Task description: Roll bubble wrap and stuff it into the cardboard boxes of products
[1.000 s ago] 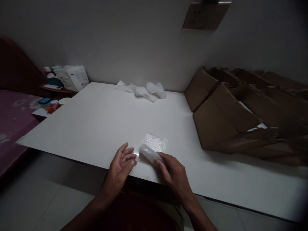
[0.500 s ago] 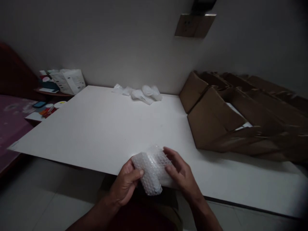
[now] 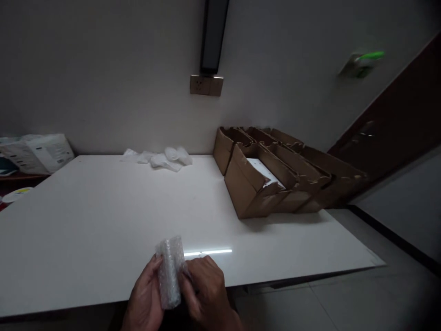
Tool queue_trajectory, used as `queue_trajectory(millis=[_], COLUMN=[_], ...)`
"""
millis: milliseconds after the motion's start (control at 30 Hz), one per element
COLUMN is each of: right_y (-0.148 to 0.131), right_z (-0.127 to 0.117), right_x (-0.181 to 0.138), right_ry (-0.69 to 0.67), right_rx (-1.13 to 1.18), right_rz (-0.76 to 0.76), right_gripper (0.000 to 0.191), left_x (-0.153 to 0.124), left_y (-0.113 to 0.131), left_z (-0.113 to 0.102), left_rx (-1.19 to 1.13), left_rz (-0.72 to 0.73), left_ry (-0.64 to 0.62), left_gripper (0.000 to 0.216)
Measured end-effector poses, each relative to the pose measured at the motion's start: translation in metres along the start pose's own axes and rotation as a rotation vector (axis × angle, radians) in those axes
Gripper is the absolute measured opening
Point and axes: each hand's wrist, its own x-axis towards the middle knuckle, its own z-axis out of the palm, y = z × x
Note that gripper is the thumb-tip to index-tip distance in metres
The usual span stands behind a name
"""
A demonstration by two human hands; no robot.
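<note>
A bundle of clear bubble wrap (image 3: 169, 276) is held upright between my hands, just over the near edge of the white table (image 3: 113, 230). My left hand (image 3: 146, 289) grips its left side, thumb near the top. On the right side, my right hand (image 3: 206, 287) has curled fingers closed on the wrap's edge. Whatever may be inside the bundle is hidden by the plastic layers.
Several brown cardboard boxes (image 3: 237, 193), open at the top, stand at the right of the table; one holds white items (image 3: 263, 171). Crumpled clear plastic pieces (image 3: 167, 160) lie by the wall. White packages (image 3: 48, 151) stand at the far left, and a door (image 3: 389, 124) is at right.
The view has swung right. The bubble wrap looks narrower and more upright, and my right hand has gone from loosely spread fingers to a curled hold on its edge.
</note>
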Motion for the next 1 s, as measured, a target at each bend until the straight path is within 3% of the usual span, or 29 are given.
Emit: queue_trajectory(millis=[133,267,367,467,667,867,1000], right_y=[0.004,0.004,0.003,0.007,0.027,0.038,0.035], right_z=[-0.003,-0.001,0.005,0.008,-0.003,-0.013,-0.019], right_x=[-0.006,-0.012,-0.012,-0.011,-0.009,-0.009,-0.005], right_ry=[0.013,0.001,0.069,0.093,0.058,0.005,-0.113], right_rx=[-0.021,0.074,0.092,0.025,0.034,0.095,0.224], right_rz=[0.006,0.084,0.073,0.067,0.202,0.173,0.219], right_gripper=[0.014,0.008,0.039,0.046,0.034,0.038,0.038], left_x=[-0.002,0.001,0.006,0.005,-0.010,0.001,0.007], left_y=[-0.004,-0.010,-0.016,-0.023,-0.034,-0.036,-0.030], left_z=[0.002,-0.002,-0.004,0.001,0.008,0.002,0.002], left_rx=[0.119,0.319,0.413,0.406,0.265,0.411,0.475], left_rz=[0.133,0.358,0.481,0.486,0.380,0.334,0.349], left_ry=[-0.007,-0.039,-0.011,-0.025,-0.311,-0.324,-0.345], left_gripper=[0.032,0.048,0.054,0.055,0.078,0.052,0.049])
